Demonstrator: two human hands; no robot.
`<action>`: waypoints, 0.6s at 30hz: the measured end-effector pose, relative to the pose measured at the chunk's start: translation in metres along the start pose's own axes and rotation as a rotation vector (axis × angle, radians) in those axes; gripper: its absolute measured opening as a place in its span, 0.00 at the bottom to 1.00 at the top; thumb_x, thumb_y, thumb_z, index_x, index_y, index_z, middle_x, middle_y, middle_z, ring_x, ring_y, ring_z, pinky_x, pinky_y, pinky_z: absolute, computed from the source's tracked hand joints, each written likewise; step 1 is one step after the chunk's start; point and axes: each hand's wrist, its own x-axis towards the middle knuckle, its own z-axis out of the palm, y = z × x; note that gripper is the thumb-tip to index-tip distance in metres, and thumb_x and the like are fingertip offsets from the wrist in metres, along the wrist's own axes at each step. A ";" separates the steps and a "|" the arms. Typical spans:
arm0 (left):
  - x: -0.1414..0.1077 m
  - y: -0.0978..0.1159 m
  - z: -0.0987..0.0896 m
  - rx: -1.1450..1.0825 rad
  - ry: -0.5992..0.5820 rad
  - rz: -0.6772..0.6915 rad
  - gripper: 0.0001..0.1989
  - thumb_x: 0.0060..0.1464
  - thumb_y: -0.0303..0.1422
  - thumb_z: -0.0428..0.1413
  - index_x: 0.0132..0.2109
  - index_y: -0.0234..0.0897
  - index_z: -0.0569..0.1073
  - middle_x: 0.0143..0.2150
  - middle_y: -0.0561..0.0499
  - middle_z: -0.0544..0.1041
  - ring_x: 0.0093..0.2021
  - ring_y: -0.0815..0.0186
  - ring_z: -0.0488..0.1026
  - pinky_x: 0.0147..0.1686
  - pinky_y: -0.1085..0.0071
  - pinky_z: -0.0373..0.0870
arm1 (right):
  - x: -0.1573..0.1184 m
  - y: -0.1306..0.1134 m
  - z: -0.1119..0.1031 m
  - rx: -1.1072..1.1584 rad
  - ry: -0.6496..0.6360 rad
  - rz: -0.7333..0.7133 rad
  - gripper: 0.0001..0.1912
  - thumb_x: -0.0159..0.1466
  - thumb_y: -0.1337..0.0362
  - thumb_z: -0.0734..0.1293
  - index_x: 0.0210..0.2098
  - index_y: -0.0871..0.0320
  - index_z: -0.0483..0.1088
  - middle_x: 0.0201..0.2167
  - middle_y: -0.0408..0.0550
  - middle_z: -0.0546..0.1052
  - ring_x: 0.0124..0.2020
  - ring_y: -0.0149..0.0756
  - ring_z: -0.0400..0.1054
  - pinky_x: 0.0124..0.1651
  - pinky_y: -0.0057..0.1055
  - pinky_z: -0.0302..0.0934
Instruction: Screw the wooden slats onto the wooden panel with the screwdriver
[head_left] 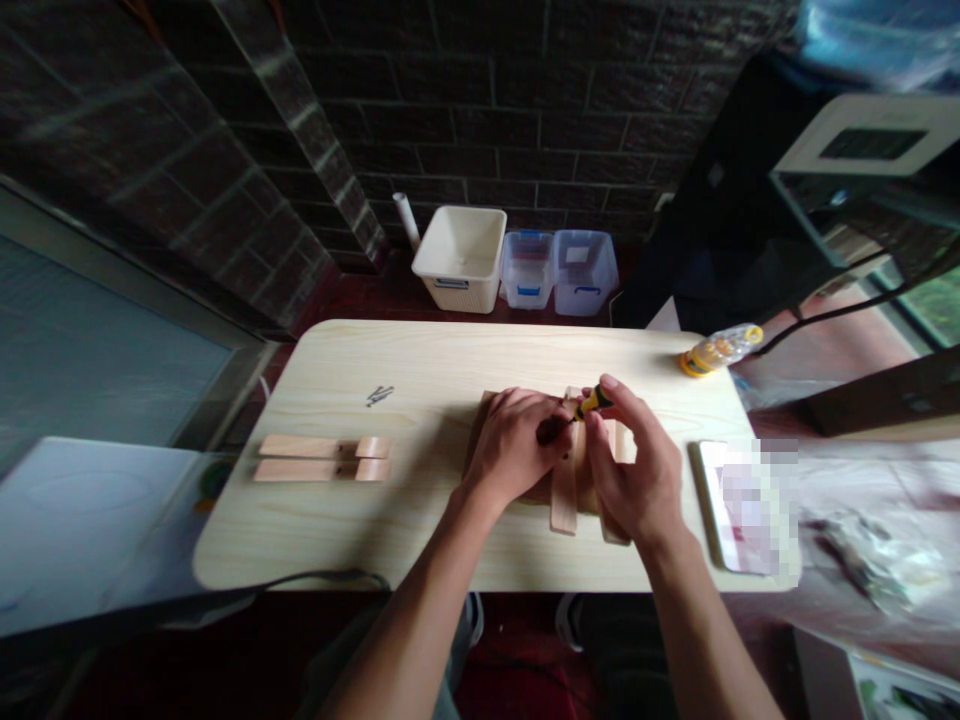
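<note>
Between the thumb and fingers of my right hand [637,465] is a screwdriver [594,402] with a short yellow and black handle. It slants down to the left onto a wooden strip [564,505]. My left hand [517,435] lies closed over a wooden piece [478,440] beneath, its fingertips close to the screwdriver's tip. The tip and much of that piece are hidden under my hands. Another wooden strip [615,528] pokes out below my right hand. Left on the tabletop lie two loose wooden strips [300,470] with thicker, rounded ends.
Several dark screws [379,394] lie on the pale table [420,545]. A clear bottle [716,350] with yellow ends is at the back right corner, a white phone-like slab [739,510] at the right edge. Beyond the table stand a cream bin [461,250] and two clear boxes [585,275].
</note>
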 end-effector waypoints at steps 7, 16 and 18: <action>0.000 0.001 0.000 -0.016 0.024 0.010 0.03 0.59 0.30 0.63 0.40 0.45 0.77 0.48 0.55 0.84 0.51 0.60 0.79 0.57 0.58 0.70 | 0.000 -0.003 -0.001 0.017 0.015 0.011 0.27 0.71 0.71 0.66 0.68 0.50 0.66 0.55 0.53 0.81 0.51 0.43 0.80 0.52 0.43 0.79; 0.001 0.001 0.000 -0.006 0.013 0.004 0.03 0.60 0.31 0.62 0.39 0.45 0.77 0.46 0.54 0.84 0.50 0.60 0.79 0.56 0.58 0.70 | 0.002 -0.001 0.001 0.007 0.018 0.015 0.25 0.72 0.70 0.66 0.66 0.49 0.68 0.52 0.52 0.81 0.45 0.39 0.80 0.49 0.40 0.79; 0.001 0.001 0.000 -0.008 0.017 0.004 0.02 0.60 0.31 0.62 0.39 0.44 0.77 0.46 0.53 0.84 0.50 0.60 0.79 0.56 0.57 0.70 | 0.002 -0.001 0.001 0.011 0.020 0.014 0.24 0.72 0.70 0.66 0.66 0.49 0.68 0.51 0.51 0.81 0.45 0.39 0.80 0.48 0.39 0.79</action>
